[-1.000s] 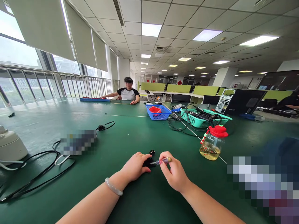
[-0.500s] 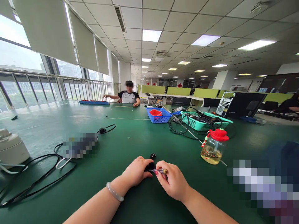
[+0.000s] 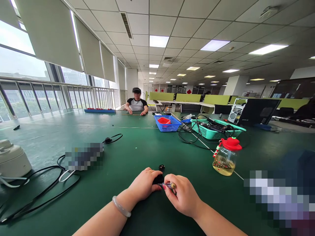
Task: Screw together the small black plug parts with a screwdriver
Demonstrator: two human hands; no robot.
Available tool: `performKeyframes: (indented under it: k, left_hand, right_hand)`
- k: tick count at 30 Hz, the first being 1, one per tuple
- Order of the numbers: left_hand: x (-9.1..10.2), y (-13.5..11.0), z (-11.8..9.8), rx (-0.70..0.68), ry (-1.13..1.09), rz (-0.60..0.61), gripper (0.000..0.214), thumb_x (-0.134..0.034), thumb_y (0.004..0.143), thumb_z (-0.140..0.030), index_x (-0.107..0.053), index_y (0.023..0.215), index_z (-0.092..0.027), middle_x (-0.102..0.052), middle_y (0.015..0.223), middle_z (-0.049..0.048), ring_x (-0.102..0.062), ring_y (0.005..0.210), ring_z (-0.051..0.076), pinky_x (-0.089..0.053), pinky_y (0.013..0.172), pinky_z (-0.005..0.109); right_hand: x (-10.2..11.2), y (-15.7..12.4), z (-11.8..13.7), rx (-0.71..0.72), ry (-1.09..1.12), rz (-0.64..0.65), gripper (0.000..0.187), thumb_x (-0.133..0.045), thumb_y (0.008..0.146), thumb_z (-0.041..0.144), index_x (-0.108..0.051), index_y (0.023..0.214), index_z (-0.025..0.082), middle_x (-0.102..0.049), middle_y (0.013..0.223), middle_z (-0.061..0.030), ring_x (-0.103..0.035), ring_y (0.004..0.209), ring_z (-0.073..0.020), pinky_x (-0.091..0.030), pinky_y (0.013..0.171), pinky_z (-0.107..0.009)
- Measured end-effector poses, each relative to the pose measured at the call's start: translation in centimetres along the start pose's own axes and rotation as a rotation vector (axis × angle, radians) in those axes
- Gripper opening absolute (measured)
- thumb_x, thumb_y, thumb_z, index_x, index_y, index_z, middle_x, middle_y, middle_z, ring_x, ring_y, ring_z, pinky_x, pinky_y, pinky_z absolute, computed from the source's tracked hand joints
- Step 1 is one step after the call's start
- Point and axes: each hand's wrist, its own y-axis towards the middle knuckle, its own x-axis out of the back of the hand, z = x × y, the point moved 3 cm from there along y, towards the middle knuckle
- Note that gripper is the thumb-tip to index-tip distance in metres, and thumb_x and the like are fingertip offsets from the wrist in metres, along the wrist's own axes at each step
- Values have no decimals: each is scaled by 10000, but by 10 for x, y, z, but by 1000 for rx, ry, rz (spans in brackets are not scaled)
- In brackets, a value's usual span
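My left hand (image 3: 145,183), with a pale bangle on its wrist, curls its thumb and fingers around a small black object (image 3: 157,179) on the green table. Most of that object is hidden, so its kind does not show. My right hand (image 3: 181,194) pinches a slim pen-like tool (image 3: 170,185) with a purplish, shiny body and a gold-coloured end. Its thin tip points left, at the near side of the black object by my left thumb; whether it touches cannot be made out. Just beyond my fingers lies a small glossy black round piece (image 3: 161,167).
To the right stands a glass jar with a red lid (image 3: 224,160). Farther back are a blue basket (image 3: 167,126) and a teal basket (image 3: 209,133) of cables. Black cables (image 3: 52,166) and a white device (image 3: 13,160) lie left. A person (image 3: 136,102) sits at the far end.
The tool's tip has shifted slightly nearer me, along the black object. My left hand keeps its hold. The seated person's arm has come back from the blue tray to the table in front.
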Motion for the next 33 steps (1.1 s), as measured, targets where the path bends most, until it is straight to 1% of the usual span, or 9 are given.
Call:
performKeyframes:
  k: [8,16,20,22,24,28,30,33]
  left_hand:
    - [3,0,-4,1,7,13,462,-601,831,-483,-582,1214,-225,-687,1091,67,-567,987,253,-449,882,376]
    - [3,0,-3,10,8,20,467,-646,811,-435,-575,1223,-226,-687,1101,65,-564,1025,257,-443,905,372]
    - [2,0,-3,7,16,16,465,-642,811,-455,-578,1212,-229,-692,1079,60,-571,1001,252,-450,887,368]
    - [3,0,-3,7,16,14,466,-636,813,-465,-577,1211,-232,-691,1083,59,-570,1006,250,-449,889,364]
    - [3,0,-3,7,18,10,469,-632,815,-470,-574,1214,-230,-688,1091,60,-569,1014,249,-446,896,363]
    - [2,0,-2,16,29,5,466,-656,805,-429,-575,1213,-221,-687,1081,62,-571,1012,246,-450,901,364]
    - [1,0,-2,13,32,2,457,-668,799,-387,-572,1213,-221,-684,1084,60,-570,1015,244,-452,904,365]
    - [0,-1,-2,-9,37,-14,435,-665,798,-329,-567,1210,-228,-679,1103,50,-567,1014,240,-451,908,370]
  right_hand:
    - [-3,0,-4,-47,18,32,77,-452,871,184,-473,805,218,-475,571,55,-431,473,-111,-333,523,-230]
    - [-3,-1,-6,-107,39,62,91,-454,883,196,-453,797,222,-448,566,65,-417,473,-103,-325,518,-224]
    - [-4,0,-7,-141,47,68,92,-444,890,197,-454,803,222,-439,562,68,-414,468,-101,-322,510,-225]
    - [-3,0,-6,-129,52,56,98,-443,890,195,-453,797,222,-440,560,67,-413,467,-102,-324,511,-227]
    - [-1,-1,-4,-88,65,25,99,-440,888,192,-453,794,222,-453,566,62,-423,477,-105,-334,521,-228]
    - [6,-2,0,-30,76,-86,77,-429,886,186,-469,829,218,-522,623,34,-477,525,-118,-361,553,-233]
    - [7,-3,-2,-59,65,-122,76,-430,892,190,-478,840,216,-529,631,28,-487,530,-121,-364,554,-235]
    - [4,-4,-10,-171,86,-98,108,-419,916,217,-481,828,217,-486,594,43,-458,493,-114,-359,531,-232]
